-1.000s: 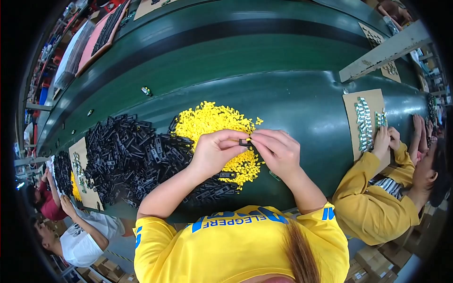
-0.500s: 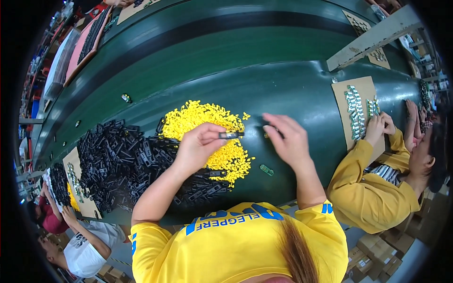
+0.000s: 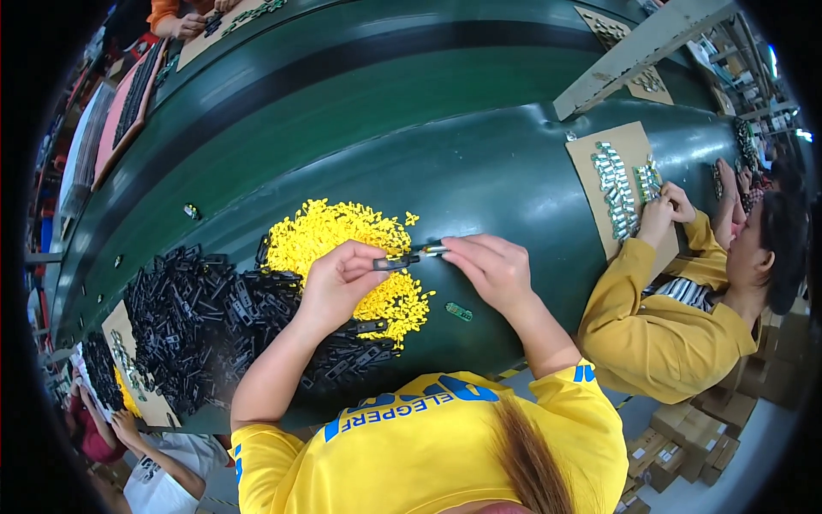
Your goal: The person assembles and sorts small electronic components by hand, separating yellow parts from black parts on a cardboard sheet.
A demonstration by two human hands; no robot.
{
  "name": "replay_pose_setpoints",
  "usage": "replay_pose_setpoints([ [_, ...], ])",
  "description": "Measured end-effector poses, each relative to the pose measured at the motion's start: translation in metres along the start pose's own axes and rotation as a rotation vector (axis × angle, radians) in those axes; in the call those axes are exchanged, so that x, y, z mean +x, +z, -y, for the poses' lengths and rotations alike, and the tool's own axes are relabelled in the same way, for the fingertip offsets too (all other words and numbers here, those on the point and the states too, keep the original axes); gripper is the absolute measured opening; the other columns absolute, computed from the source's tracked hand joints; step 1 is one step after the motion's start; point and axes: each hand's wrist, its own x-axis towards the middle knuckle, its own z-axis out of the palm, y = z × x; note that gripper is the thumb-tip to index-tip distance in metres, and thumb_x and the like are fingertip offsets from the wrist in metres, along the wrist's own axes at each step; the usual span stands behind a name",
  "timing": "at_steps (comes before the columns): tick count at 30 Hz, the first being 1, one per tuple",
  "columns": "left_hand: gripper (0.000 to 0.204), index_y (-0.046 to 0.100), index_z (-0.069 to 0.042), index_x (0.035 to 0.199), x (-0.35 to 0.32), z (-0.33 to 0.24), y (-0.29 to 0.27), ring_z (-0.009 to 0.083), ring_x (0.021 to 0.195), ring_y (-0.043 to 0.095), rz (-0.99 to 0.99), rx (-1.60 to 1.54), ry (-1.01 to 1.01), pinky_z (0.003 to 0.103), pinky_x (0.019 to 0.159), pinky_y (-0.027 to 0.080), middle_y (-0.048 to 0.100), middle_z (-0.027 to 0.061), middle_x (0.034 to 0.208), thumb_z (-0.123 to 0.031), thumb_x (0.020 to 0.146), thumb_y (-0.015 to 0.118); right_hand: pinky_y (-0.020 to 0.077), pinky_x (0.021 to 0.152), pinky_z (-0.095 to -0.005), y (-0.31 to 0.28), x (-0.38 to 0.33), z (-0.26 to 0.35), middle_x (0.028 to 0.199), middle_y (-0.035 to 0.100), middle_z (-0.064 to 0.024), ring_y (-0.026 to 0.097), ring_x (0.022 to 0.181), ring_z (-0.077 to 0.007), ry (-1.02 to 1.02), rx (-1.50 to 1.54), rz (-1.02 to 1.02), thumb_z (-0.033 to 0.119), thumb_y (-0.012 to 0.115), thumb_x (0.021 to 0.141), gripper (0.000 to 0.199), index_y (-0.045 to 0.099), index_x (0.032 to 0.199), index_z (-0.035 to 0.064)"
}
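My left hand (image 3: pixel 334 283) pinches a small black plastic casing (image 3: pixel 392 264) between thumb and fingers, above the pile of small yellow parts (image 3: pixel 330 236). From the other side my right hand (image 3: pixel 495 270) closes its thumb and fingers on a little circuit board with a silvery part (image 3: pixel 434 249). The board's near end meets or overlaps the casing's right end; I cannot tell whether it is inside. Left of the yellow pile spreads a heap of black plastic casings (image 3: pixel 201 317). One loose green circuit board (image 3: pixel 459 312) lies just below my right hand.
A dark green conveyor belt (image 3: pixel 479 184) carries everything. At right, a person in a mustard top handles boards on a cardboard sheet (image 3: pixel 591 158). A metal post (image 3: pixel 638 64) slants above the belt. More people sit at lower left, beside another cardboard sheet (image 3: pixel 114 324).
My right hand has moved left to the casing, bringing the small circuit board against its end. My left hand still holds the casing. The whole view has shifted slightly.
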Motion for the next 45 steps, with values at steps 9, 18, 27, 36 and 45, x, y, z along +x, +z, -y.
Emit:
replay_pose_setpoints([
  [9,0.027,0.063,0.001,0.109,-0.009,-0.012,0.014,0.0144,0.088,0.070,0.098,-0.096,0.078,0.021,0.080,0.055,0.071,0.0103,0.096,0.011,0.084,0.067,0.0495,0.068,-0.0261,0.006,0.014,0.031,0.100,0.070,-0.0056,0.058,0.075,-0.0174,-0.169,0.183,-0.022,0.000,0.076,0.075,0.023,0.077,0.097,0.0043],
  [18,0.025,0.062,0.001,0.109,-0.012,-0.015,0.012,0.0161,0.091,0.070,0.102,-0.083,0.120,0.021,0.081,0.055,0.072,0.0122,0.099,0.010,0.085,0.067,0.0487,0.068,-0.0247,0.013,0.015,0.030,0.098,0.070,-0.0046,0.056,0.074,-0.0162,-0.166,0.179,-0.054,0.000,0.077,0.073,0.023,0.077,0.096,0.0049],
  [27,0.025,0.063,0.001,0.109,-0.007,0.000,0.014,0.0176,0.090,0.071,0.074,-0.107,0.145,0.022,0.080,0.056,0.072,0.0132,0.100,0.011,0.086,0.067,0.0481,0.066,-0.0245,0.025,0.011,0.027,0.098,0.070,-0.0063,0.058,0.075,-0.0170,-0.009,0.341,-0.025,0.000,0.077,0.073,0.023,0.077,0.096,0.0044],
  [36,0.021,0.068,0.000,0.101,-0.016,-0.002,0.009,0.0150,0.082,0.072,-0.024,0.432,0.385,0.023,0.071,0.057,0.074,0.0076,0.090,0.009,0.082,0.069,0.0476,0.054,-0.0246,0.014,0.025,0.024,0.075,0.069,-0.0076,0.057,0.056,-0.0157,0.322,0.511,0.430,0.000,0.075,0.076,0.016,0.074,0.093,-0.0001],
  [45,0.019,0.068,0.000,0.099,-0.006,-0.009,-0.003,0.0149,0.079,0.072,-0.010,0.641,0.523,0.023,0.070,0.057,0.074,0.0077,0.089,0.010,0.082,0.069,0.0456,0.050,-0.0227,0.041,0.013,0.027,0.072,0.068,-0.0061,0.055,0.049,-0.0133,0.078,0.234,0.210,0.001,0.073,0.080,0.017,0.072,0.097,-0.0013],
])
